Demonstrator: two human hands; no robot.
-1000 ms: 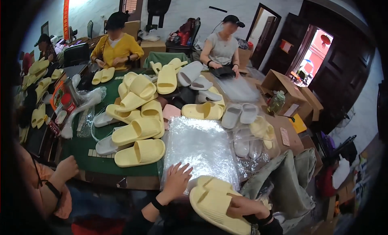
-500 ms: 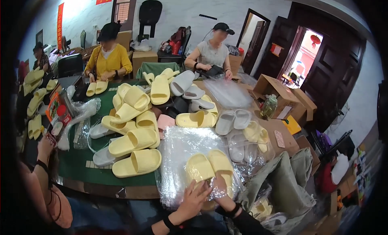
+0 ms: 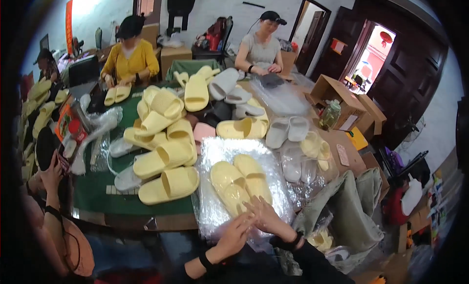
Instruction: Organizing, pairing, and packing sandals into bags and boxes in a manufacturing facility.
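A pair of pale yellow slippers [image 3: 254, 175] lies side by side, with shiny clear film over at least the left one. Beneath it is a stack of clear plastic bags [image 3: 211, 149] at the table's front edge. My right hand [image 3: 267, 218] rests over the near ends of the slippers, fingers stretched and apart. Just left of it, my left hand [image 3: 237, 236] has its fingers drawn together at the near edge of the plastic bag, touching or almost touching my right hand. The fingertips partly hide the bag's opening.
Yellow slippers [image 3: 168, 184] are heaped left of the bags; grey slippers [image 3: 288, 130] lie right of them. A grey-green sack [image 3: 342, 206] stands at the table's right, near a cardboard box [image 3: 337, 100]. Co-workers sit around; one holds a dark slipper [image 3: 47, 147] at left.
My right hand has come out from the slippers to lie over their near ends. My left hand's fingers, spread before, have drawn together. The co-worker at left has lifted a dark slipper.
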